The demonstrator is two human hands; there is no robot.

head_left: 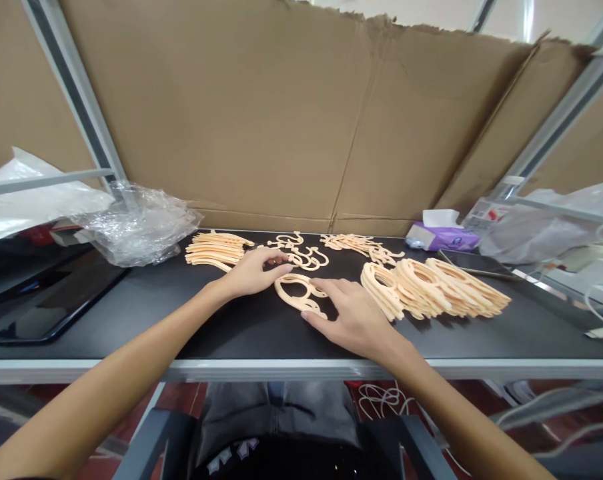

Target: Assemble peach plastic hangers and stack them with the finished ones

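Note:
A flat pale wooden cut-out piece (297, 291) with oval holes lies on the black table (181, 320) between my hands. My right hand (351, 313) rests on its near right edge, fingers curled over it. My left hand (254, 270) lies palm down at its far left edge, fingers stretched toward small curly wooden pieces (301, 253). A fanned row of similar ring-shaped wooden pieces (431, 287) lies to the right of my right hand. A stack of curved wooden strips (215, 250) sits beyond my left hand.
More small wooden pieces (361, 245) lie at the back. Crumpled clear plastic (136, 223) sits at back left, a dark tablet (56, 310) at left. A tissue pack (439, 233), a phone (474, 262) and cables are at right. Cardboard (281, 113) walls the back.

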